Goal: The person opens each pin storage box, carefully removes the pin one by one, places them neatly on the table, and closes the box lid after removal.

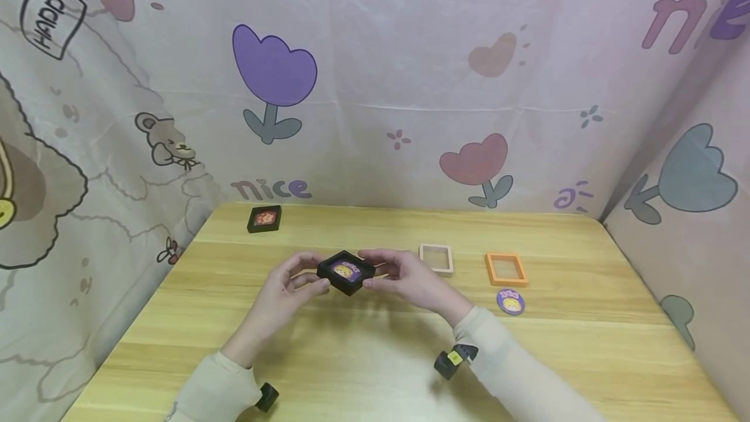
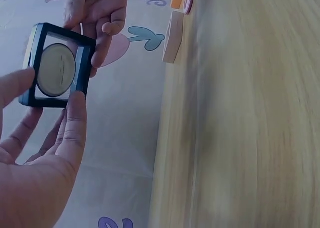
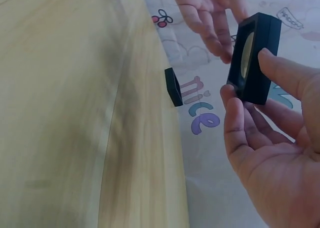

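Both hands hold up a black square display frame (image 1: 329, 277) over the table, in the middle of the head view. Inside it sits a round purple badge (image 1: 347, 271) with a yellow cartoon figure. My left hand (image 1: 280, 295) pinches the frame's left corner between thumb and fingers. At the opposite corner, the thumb and fingers of my right hand (image 1: 413, 279) grip the edge. The left wrist view shows the badge's plain pale back (image 2: 56, 70) through the clear window. In the right wrist view the black frame (image 3: 263, 58) stands tilted, seen edge-on.
Another black frame (image 1: 264, 219) with a reddish picture lies at the table's back left. To the right are a pale pink frame (image 1: 436, 273), an orange frame (image 1: 507, 283) and a loose round purple badge (image 1: 511, 302). A printed curtain (image 1: 363, 83) rises behind the wooden table (image 1: 351, 370).
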A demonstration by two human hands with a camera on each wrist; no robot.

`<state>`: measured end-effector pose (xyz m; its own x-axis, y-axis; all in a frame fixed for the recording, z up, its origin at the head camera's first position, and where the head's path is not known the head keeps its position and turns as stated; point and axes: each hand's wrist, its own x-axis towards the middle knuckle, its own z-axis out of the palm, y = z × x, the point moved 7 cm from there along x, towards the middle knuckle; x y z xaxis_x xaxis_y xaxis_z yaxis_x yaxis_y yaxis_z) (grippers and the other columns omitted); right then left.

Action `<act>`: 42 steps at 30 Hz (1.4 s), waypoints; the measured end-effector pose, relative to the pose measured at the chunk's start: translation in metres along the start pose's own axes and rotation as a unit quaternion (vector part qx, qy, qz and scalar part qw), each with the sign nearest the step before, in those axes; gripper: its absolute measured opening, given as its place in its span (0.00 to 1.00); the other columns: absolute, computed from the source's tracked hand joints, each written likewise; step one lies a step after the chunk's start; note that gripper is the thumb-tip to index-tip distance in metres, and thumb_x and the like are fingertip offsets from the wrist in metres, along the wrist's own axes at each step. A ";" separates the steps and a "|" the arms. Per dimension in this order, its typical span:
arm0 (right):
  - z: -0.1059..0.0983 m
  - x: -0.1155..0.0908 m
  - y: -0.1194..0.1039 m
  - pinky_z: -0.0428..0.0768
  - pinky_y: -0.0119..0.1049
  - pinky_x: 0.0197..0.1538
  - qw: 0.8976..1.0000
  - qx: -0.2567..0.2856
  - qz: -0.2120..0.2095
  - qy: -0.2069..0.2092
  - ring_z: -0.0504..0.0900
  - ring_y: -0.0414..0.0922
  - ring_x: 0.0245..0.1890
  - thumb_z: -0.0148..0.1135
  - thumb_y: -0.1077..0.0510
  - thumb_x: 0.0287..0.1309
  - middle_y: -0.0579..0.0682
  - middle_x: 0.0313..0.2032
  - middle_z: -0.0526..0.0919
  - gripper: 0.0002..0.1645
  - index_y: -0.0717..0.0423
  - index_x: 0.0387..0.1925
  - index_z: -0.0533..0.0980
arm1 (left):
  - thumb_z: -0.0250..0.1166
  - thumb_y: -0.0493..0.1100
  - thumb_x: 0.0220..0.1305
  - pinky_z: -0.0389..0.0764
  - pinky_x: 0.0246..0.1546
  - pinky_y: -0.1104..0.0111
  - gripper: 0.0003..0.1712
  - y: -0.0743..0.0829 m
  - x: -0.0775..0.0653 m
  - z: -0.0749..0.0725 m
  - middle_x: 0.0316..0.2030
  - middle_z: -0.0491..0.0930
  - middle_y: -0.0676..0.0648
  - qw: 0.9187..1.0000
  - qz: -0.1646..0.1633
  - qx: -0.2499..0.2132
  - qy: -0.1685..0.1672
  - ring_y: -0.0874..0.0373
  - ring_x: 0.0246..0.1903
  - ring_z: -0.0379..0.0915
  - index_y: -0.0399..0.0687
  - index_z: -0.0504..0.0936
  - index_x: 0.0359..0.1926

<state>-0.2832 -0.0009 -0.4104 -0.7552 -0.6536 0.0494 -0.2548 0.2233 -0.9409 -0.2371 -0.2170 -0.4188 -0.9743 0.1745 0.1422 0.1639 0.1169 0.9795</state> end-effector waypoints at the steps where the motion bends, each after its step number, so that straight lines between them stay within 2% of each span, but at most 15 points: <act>1: 0.000 0.000 0.000 0.85 0.27 0.55 1.000 -0.001 -0.002 -0.004 0.87 0.50 0.60 0.72 0.57 0.70 0.57 0.68 0.83 0.35 0.58 0.75 0.73 | 0.69 0.32 0.71 0.91 0.54 0.63 0.24 0.000 -0.001 0.000 0.63 0.75 0.37 1.000 0.002 0.000 -0.001 0.50 0.52 0.85 0.35 0.75 0.64; 5: 0.001 -0.001 -0.001 0.85 0.38 0.63 1.000 -0.008 -0.014 -0.020 0.85 0.48 0.61 0.72 0.58 0.69 0.55 0.67 0.83 0.35 0.55 0.75 0.74 | 0.71 0.33 0.70 0.91 0.54 0.64 0.23 0.002 -0.002 0.001 0.62 0.76 0.42 1.000 0.009 0.006 -0.006 0.48 0.53 0.85 0.38 0.76 0.62; 9: 0.001 -0.003 -0.004 0.83 0.49 0.68 0.999 -0.002 -0.019 -0.033 0.83 0.50 0.64 0.73 0.59 0.68 0.55 0.69 0.82 0.36 0.56 0.75 0.73 | 0.71 0.34 0.70 0.90 0.54 0.64 0.24 0.002 -0.002 0.002 0.64 0.75 0.38 1.000 0.010 0.019 -0.015 0.48 0.53 0.85 0.38 0.75 0.63; 16: 0.004 -0.004 -0.005 0.84 0.39 0.67 0.998 -0.005 -0.012 -0.060 0.82 0.52 0.66 0.72 0.59 0.69 0.57 0.70 0.81 0.36 0.58 0.75 0.73 | 0.70 0.35 0.71 0.89 0.58 0.55 0.25 0.001 -0.004 0.005 0.67 0.74 0.31 0.999 -0.012 0.000 -0.036 0.51 0.57 0.84 0.40 0.72 0.64; 18: 0.004 -0.004 -0.004 0.84 0.38 0.67 0.998 -0.008 -0.012 -0.064 0.83 0.51 0.66 0.71 0.60 0.69 0.57 0.69 0.82 0.35 0.58 0.74 0.73 | 0.70 0.36 0.71 0.89 0.58 0.57 0.25 0.001 -0.005 0.005 0.67 0.73 0.32 0.999 -0.016 -0.006 -0.038 0.52 0.58 0.84 0.39 0.71 0.64; 23: 0.004 -0.003 -0.008 0.84 0.42 0.66 0.996 -0.050 -0.025 -0.067 0.84 0.48 0.63 0.67 0.61 0.71 0.55 0.65 0.85 0.30 0.57 0.72 0.76 | 0.70 0.35 0.70 0.88 0.56 0.64 0.27 -0.001 -0.005 0.007 0.68 0.73 0.36 0.999 -0.016 -0.026 -0.041 0.55 0.57 0.84 0.40 0.72 0.66; 26: 0.004 -0.002 -0.014 0.85 0.44 0.63 0.994 -0.082 -0.032 -0.063 0.85 0.48 0.61 0.64 0.60 0.70 0.54 0.62 0.87 0.29 0.58 0.70 0.77 | 0.71 0.34 0.68 0.89 0.57 0.64 0.30 -0.002 -0.005 0.009 0.70 0.71 0.36 0.998 -0.012 -0.040 -0.048 0.57 0.58 0.84 0.39 0.72 0.68; 28: 0.004 -0.002 -0.019 0.85 0.45 0.63 0.993 -0.099 -0.030 -0.060 0.85 0.47 0.61 0.64 0.57 0.70 0.54 0.61 0.88 0.29 0.58 0.70 0.78 | 0.72 0.33 0.67 0.88 0.58 0.65 0.32 -0.003 -0.004 0.011 0.70 0.70 0.35 0.998 -0.011 -0.043 -0.049 0.58 0.60 0.83 0.38 0.71 0.69; 31: 0.004 -0.001 -0.024 0.84 0.49 0.64 0.990 -0.127 -0.024 -0.054 0.85 0.45 0.61 0.68 0.48 0.70 0.51 0.60 0.88 0.32 0.56 0.70 0.78 | 0.75 0.33 0.65 0.87 0.60 0.67 0.35 -0.005 -0.003 0.011 0.71 0.70 0.34 0.998 -0.010 -0.040 -0.041 0.59 0.61 0.83 0.39 0.71 0.70; 36: 0.006 0.001 -0.033 0.82 0.50 0.67 0.981 -0.185 -0.029 -0.046 0.85 0.39 0.57 0.76 0.39 0.61 0.43 0.56 0.90 0.40 0.51 0.69 0.79 | 0.78 0.35 0.62 0.84 0.64 0.70 0.37 -0.005 -0.001 0.014 0.72 0.71 0.36 0.999 -0.006 -0.020 -0.027 0.50 0.65 0.81 0.41 0.72 0.70; 42: 0.006 0.003 -0.040 0.84 0.48 0.65 0.971 -0.236 -0.033 -0.034 0.85 0.39 0.53 0.79 0.42 0.58 0.45 0.53 0.90 0.41 0.55 0.68 0.80 | 0.79 0.34 0.60 0.84 0.64 0.70 0.41 -0.003 -0.001 0.018 0.72 0.71 0.36 1.000 -0.001 -0.016 -0.027 0.38 0.68 0.77 0.41 0.72 0.71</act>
<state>-0.2715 -0.0160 -0.3742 -0.6906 -0.7200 0.0679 -0.5617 0.4748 -0.6776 -0.2334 -0.1998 -0.4242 -0.9648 0.2265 0.1335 0.1563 0.0858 0.9840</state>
